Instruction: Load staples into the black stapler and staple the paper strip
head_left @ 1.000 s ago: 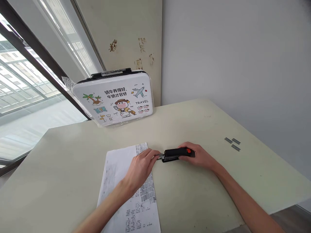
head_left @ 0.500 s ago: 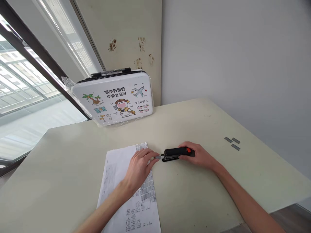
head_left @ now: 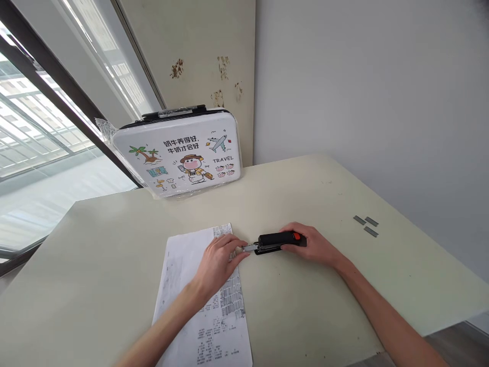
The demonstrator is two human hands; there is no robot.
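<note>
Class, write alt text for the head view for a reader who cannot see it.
On a pale table, the right hand holds a black stapler while the left hand rests on a printed paper, fingertips at its metal tip. Staple strips lie right; a cartoon case stands behind.

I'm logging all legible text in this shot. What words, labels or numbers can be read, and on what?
"奶牛养得好, 牛奶才会好": white case, top middle, beside the plane drawing.
"TRAVEL": same case, lower right, under the plane.
Printed sheet under the left hand: barcodes and lines of text, too small to read.
Black stapler held by the right hand: no readable marking.
</note>
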